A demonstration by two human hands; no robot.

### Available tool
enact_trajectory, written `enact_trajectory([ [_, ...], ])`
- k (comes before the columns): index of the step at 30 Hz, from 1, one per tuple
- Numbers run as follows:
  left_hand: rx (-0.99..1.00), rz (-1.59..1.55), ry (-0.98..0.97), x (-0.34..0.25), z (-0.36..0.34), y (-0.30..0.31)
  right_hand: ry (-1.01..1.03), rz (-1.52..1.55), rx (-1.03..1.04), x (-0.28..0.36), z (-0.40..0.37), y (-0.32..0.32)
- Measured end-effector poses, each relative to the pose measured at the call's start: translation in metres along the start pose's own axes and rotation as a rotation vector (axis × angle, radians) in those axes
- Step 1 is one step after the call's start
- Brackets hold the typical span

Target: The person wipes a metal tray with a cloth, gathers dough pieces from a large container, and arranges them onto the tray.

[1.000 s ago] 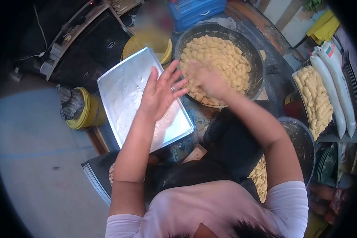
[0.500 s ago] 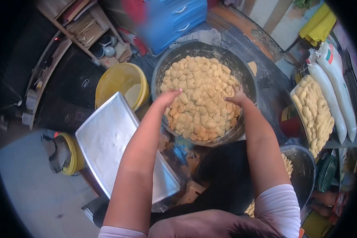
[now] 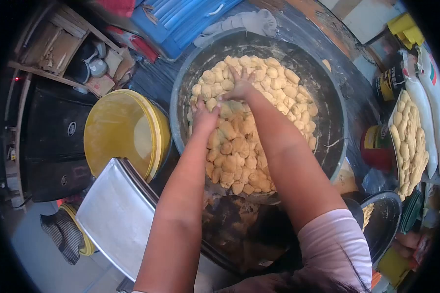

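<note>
A big dark metal bowl (image 3: 335, 110) holds several pale yellow dough pieces (image 3: 239, 151). Both my hands are down in the pile. My left hand (image 3: 204, 116) presses on the dough at the left side, fingers curled over some pieces. My right hand (image 3: 239, 88) lies further in, fingers spread over the dough near the middle. Whether either hand holds a piece I cannot tell.
A floured steel tray (image 3: 115, 217) lies at the lower left, next to a yellow bucket (image 3: 124, 132). A tray of shaped dough (image 3: 409, 141) and white bags (image 3: 432, 83) stand at the right. A blue crate (image 3: 181, 19) sits behind the bowl; a second dark bowl (image 3: 384, 219) sits lower right.
My view has moved closer over the bowl. Both hands have gone from its sides towards the middle of the dough pile, and now lie close together.
</note>
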State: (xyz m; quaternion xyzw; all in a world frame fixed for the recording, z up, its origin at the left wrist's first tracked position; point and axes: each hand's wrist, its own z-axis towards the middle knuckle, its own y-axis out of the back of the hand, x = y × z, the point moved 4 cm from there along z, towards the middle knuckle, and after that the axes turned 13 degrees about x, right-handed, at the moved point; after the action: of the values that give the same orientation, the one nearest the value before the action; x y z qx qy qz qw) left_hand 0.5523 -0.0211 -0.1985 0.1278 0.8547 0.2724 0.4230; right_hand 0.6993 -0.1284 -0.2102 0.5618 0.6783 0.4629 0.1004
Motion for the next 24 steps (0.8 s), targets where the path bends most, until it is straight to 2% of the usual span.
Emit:
enact_trajectory([
  [3, 0.005, -0.101, -0.019, 0.009, 0.020, -0.009, -0.016, -0.083, 0.018, -0.001, 0.021, -0.004],
  [4, 0.010, -0.110, -0.011, 0.012, 0.023, -0.011, 0.035, -0.041, -0.030, -0.004, 0.020, -0.003],
  [8, 0.149, 0.049, 0.012, 0.013, 0.020, -0.017, 0.032, 0.014, -0.142, -0.012, 0.017, -0.013],
  [11, 0.272, 0.159, 0.034, 0.005, 0.006, -0.015, 0.138, 0.074, -0.167, -0.015, -0.012, -0.017],
  [12, 0.351, 0.235, 0.070, 0.004, -0.001, -0.017, 0.212, 0.062, -0.103, -0.018, -0.025, -0.019],
  [13, 0.349, 0.234, 0.067, 0.004, -0.005, -0.020, 0.284, 0.050, -0.036, -0.022, -0.040, -0.023],
  [15, 0.460, 0.340, 0.055, 0.009, -0.015, -0.031, 0.358, -0.204, -0.024, -0.030, -0.071, -0.034],
  [16, 0.530, 0.438, 0.086, -0.002, -0.029, -0.030, 0.419, -0.257, 0.028, -0.034, -0.092, -0.039],
  [18, 0.579, 0.427, 0.050, 0.012, -0.038, -0.046, 0.483, -0.303, 0.078, -0.030, -0.122, -0.032],
  [20, 0.629, 0.417, 0.014, 0.004, -0.040, -0.050, 0.590, -0.340, 0.548, -0.021, -0.143, -0.030],
  [21, 0.948, 0.383, 0.197, 0.002, -0.048, -0.055, 0.595, -0.334, 0.543, -0.023, -0.136, -0.020],
  [22, 1.262, 0.334, 0.388, 0.000, -0.057, -0.057, 0.522, -0.084, 0.731, -0.030, -0.118, -0.008],
  [23, 1.264, 0.337, 0.395, -0.004, -0.046, -0.053, 0.439, 0.170, 0.915, -0.034, -0.102, 0.004],
  [24, 1.065, 0.391, 0.338, -0.009, -0.023, -0.044, 0.368, 0.163, 0.732, -0.036, -0.083, 0.025],
])
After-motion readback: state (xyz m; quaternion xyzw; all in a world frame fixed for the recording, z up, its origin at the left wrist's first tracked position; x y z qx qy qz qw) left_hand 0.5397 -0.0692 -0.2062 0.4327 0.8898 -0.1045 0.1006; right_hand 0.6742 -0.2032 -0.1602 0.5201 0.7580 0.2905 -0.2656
